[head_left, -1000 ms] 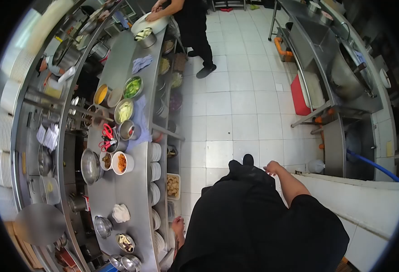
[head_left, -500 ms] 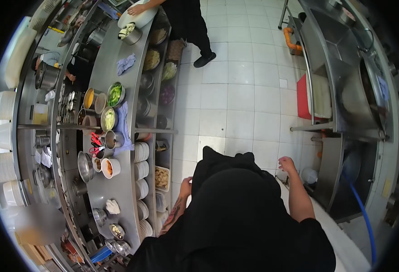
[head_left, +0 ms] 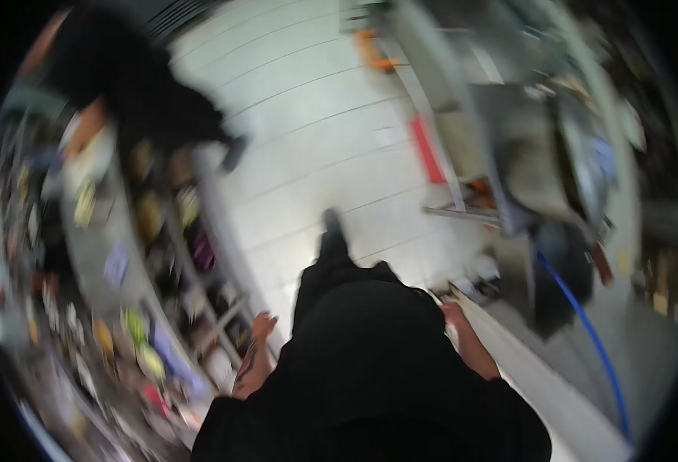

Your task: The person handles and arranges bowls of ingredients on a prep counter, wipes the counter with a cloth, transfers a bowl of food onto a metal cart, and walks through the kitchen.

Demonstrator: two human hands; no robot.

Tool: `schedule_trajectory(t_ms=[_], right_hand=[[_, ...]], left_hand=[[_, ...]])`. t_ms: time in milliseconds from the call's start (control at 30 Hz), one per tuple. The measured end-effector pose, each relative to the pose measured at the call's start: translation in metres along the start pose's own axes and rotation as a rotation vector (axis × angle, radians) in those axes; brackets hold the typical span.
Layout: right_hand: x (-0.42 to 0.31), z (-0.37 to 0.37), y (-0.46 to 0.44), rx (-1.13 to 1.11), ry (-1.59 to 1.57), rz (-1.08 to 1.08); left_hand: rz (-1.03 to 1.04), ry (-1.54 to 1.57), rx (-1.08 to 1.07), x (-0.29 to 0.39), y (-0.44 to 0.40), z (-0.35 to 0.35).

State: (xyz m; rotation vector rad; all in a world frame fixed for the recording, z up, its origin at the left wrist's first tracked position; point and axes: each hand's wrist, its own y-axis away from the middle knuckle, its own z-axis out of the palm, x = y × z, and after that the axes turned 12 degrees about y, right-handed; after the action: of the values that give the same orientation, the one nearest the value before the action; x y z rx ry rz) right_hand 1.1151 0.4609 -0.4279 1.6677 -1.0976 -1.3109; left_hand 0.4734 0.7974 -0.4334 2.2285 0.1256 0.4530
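Note:
The whole view is smeared by motion. My left hand hangs low at my left side, near the steel counter's lower shelves; its fingers are blurred. On the other side, my right hand is down beside my black clothing, close to the white ledge. Its fingers are too smeared to read. No object can be made out in either hand. One of my feet is forward on the tiled floor.
Another person in black stands at the left counter, which bears blurred bowls and cloths. On the right are a red bin, a steel sink unit, a large wok and a blue hose.
The view has swung, so the left counter now slants and the other person appears farther left. My foot has come into sight in front. Both my hands appear lower in the view.

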Motion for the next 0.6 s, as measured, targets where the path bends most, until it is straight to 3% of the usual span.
schedule_trajectory(t_ms=[33, 100, 167, 200, 300, 333, 367, 400, 533, 567, 600], right_hand=[[-0.042, 0.008, 0.018, 0.022, 0.101, 0.133], [-0.141, 0.003, 0.054, 0.101, -0.013, 0.217], [-0.089, 0.019, -0.001, 0.257, 0.112, -0.139], [-0.163, 0.001, 0.024, 0.098, -0.434, 0.170], [-0.089, 0.051, -0.129, 0.180, -0.602, -0.031], [-0.156, 0.036, -0.107, 0.031, -1.415, 0.048], [-0.281, -0.001, -0.017, 0.272, -0.700, 0.034], [-0.311, -0.019, -0.016, 0.262, -0.443, 0.092], [-0.346, -0.073, -0.082, 0.178, -0.282, 0.151], [-0.358, -0.091, -0.097, 0.173, -0.271, 0.155], [-0.370, -0.110, -0.114, 0.175, -0.263, 0.144]], left_hand=[[0.231, -0.156, -0.019, -0.031, -0.067, 0.006], [0.078, 0.044, -0.013, 0.098, -0.096, -0.081], [0.177, 0.096, 0.048, 0.169, -0.145, -0.143], [0.232, 0.152, 0.074, 0.200, -0.175, -0.173], [0.426, 0.277, 0.203, 0.341, -0.222, -0.264], [0.484, 0.360, 0.191, 0.372, -0.250, -0.287], [0.538, 0.447, 0.177, 0.399, -0.277, -0.309], [0.586, 0.480, 0.205, 0.431, -0.288, -0.329], [0.610, 0.794, 0.197, 0.487, -0.342, -0.355], [0.578, 0.622, 0.287, 0.482, -0.345, -0.348], [0.409, 0.645, 0.211, 0.450, -0.382, -0.333]])
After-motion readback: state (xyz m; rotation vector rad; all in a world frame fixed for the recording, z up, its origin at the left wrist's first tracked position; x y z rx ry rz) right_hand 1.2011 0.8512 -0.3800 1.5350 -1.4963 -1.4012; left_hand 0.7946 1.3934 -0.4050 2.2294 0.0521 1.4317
